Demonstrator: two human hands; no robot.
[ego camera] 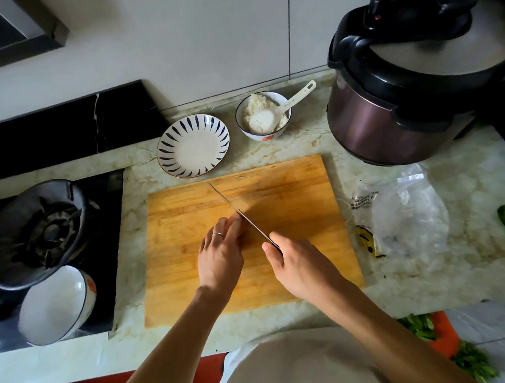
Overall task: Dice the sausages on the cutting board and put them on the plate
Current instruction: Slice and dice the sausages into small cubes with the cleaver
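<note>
At the centre of the frame the person's left hand (219, 253) lies on the wooden cutting board (289, 189), fingers bent down over something small at their tips. The sausage itself is hidden under those fingers, so I cannot say how much of it is left or whether any is cut. No diced pieces show on the bare wood. There is a ring on one finger.

The right hand (300, 265) is clenched round the handle of a knife (247, 218), index finger and thumb near the blade's heel. The blade runs up and to the left, its flat just beside the left knuckles, its tip pointing towards the striped plate (193, 146) above the board's upper left corner. That plate has nothing on it yet, so I judge the dicing is under way and the transfer not begun.

To do this cut well, I'd keep the left fingertips tucked back so the knuckles guide the blade, and edge that hand away from the blade a little after each slice. The tip should stay low while the heel does the work. The pieces will be small and round-sided, likely to roll, so short, even strokes suit.

A bowl of rice with a spoon (263, 116) sits right of the plate, a pressure cooker (401, 95) at upper right, a plastic bag (407, 212) right of the board, a gas burner (42, 231) at left.
</note>
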